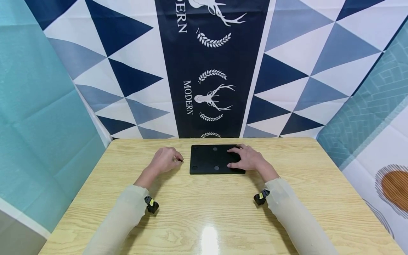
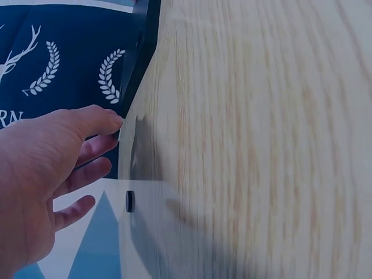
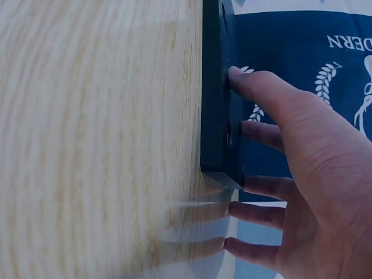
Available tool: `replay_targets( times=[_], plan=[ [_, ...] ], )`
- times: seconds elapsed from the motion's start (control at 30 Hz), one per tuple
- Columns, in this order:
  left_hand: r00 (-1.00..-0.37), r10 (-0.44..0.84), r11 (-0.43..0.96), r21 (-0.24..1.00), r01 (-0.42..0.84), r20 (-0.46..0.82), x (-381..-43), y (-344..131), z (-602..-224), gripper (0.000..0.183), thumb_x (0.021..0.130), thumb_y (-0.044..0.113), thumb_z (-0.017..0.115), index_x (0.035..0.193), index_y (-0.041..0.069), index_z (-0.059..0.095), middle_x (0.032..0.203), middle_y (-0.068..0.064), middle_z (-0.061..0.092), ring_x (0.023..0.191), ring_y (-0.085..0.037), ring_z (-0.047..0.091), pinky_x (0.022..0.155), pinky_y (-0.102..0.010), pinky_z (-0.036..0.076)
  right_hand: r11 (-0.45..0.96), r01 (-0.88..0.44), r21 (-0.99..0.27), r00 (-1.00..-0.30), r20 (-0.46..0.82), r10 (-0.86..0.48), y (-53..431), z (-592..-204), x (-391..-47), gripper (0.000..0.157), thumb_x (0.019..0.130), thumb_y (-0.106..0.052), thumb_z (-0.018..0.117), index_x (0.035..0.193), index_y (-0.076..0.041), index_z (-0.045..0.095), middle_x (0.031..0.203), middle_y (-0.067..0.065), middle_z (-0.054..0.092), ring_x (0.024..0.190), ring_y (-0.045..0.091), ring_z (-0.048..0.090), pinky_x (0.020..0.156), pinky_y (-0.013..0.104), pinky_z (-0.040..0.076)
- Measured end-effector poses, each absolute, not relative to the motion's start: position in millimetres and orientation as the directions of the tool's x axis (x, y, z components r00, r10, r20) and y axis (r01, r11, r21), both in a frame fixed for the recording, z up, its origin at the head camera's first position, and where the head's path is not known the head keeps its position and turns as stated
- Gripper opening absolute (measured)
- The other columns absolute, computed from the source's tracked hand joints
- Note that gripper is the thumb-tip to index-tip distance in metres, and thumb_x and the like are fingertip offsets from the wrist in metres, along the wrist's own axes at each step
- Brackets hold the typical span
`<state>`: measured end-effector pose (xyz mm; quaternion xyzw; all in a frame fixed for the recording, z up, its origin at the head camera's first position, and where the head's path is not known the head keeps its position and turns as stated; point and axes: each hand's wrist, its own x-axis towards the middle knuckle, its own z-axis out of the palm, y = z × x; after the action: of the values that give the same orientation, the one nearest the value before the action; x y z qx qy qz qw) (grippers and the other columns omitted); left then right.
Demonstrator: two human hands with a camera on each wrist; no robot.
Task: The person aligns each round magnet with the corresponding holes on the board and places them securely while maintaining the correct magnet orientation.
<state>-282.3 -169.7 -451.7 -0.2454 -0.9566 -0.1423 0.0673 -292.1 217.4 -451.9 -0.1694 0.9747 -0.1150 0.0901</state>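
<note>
A flat black rectangular board [image 1: 204,159] lies near the table's far edge. Two grey round spots [image 1: 216,168] mark its middle, with dark round marks [image 1: 194,168] at its left end. My right hand [image 1: 250,158] rests over the right end, fingers spread; the thumb [image 3: 253,84] touches the top face. Left of the board, my left hand [image 1: 165,161] pinches a tiny black piece [image 1: 181,161] at thumb and forefinger, largely hidden by the fingers. In the left wrist view, a small black disc [image 2: 130,201] lies on the tabletop, apart from the fingertips.
The wood-grain table [image 1: 191,209] ends just behind the board, against a patterned cloth [image 1: 216,71] hung as a backdrop. Small black cameras [image 1: 151,204] sit on both wrists, low over the tabletop. Cloth also hangs along both sides.
</note>
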Motion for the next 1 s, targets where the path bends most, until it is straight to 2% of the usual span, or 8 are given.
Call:
replay_targets(
  times=[0.2,0.4,0.5,0.63,0.87,1.0],
  plan=[
    [-0.866,0.459,0.833,0.242,0.497,0.197,-280,-164,-450,0.013,0.097,0.014,0.083,0.104,0.019,0.093,0.11,-0.002,0.089,0.086,-0.019,0.078,0.063,-0.025,0.048,0.917,-0.307,-0.255,-0.927,-0.14,-0.349,217,-451,-291,0.077,0.098,-0.064,0.075,0.164,-0.026,0.06,0.178,0.03,0.039,0.157,0.06,0.046,0.105,0.079,0.055],
    [-0.853,0.483,0.823,0.229,0.52,0.198,-277,-159,-448,0.012,0.097,0.015,0.084,0.105,0.019,0.093,0.11,-0.001,0.089,0.1,-0.021,0.082,0.072,-0.03,0.058,0.918,-0.305,-0.252,-0.927,-0.142,-0.347,216,-450,-290,0.077,0.099,-0.063,0.075,0.164,-0.026,0.059,0.178,0.03,0.038,0.157,0.06,0.046,0.105,0.079,0.055],
    [-0.845,0.495,0.818,0.221,0.531,0.2,-276,-157,-448,0.012,0.097,0.014,0.084,0.104,0.019,0.093,0.108,0.0,0.089,0.1,-0.022,0.083,0.071,-0.03,0.058,0.917,-0.307,-0.254,-0.926,-0.142,-0.349,216,-450,-291,0.077,0.099,-0.063,0.075,0.164,-0.026,0.059,0.178,0.03,0.038,0.158,0.06,0.045,0.106,0.079,0.055],
    [-0.837,0.506,0.813,0.209,0.543,0.206,-275,-154,-445,0.013,0.097,0.014,0.083,0.103,0.019,0.093,0.108,0.0,0.089,0.094,-0.021,0.082,0.063,-0.025,0.049,0.917,-0.307,-0.256,-0.926,-0.14,-0.349,217,-451,-291,0.077,0.099,-0.063,0.076,0.164,-0.026,0.059,0.178,0.03,0.038,0.158,0.06,0.045,0.106,0.079,0.055],
    [-0.827,0.52,0.807,0.194,0.557,0.214,-273,-151,-442,0.012,0.096,0.014,0.084,0.102,0.021,0.093,0.108,0.0,0.088,0.09,-0.02,0.081,0.058,-0.022,0.04,0.919,-0.304,-0.253,-0.928,-0.14,-0.345,216,-451,-291,0.077,0.099,-0.064,0.075,0.164,-0.026,0.059,0.178,0.03,0.039,0.157,0.06,0.046,0.105,0.078,0.056],
    [-0.814,0.537,0.8,0.175,0.574,0.221,-273,-148,-441,0.013,0.095,0.014,0.085,0.102,0.022,0.093,0.107,0.001,0.088,0.08,-0.016,0.076,0.054,-0.021,0.031,0.918,-0.303,-0.255,-0.928,-0.141,-0.345,216,-451,-291,0.077,0.098,-0.064,0.075,0.164,-0.026,0.059,0.178,0.03,0.039,0.157,0.06,0.046,0.106,0.078,0.055]
  ],
)
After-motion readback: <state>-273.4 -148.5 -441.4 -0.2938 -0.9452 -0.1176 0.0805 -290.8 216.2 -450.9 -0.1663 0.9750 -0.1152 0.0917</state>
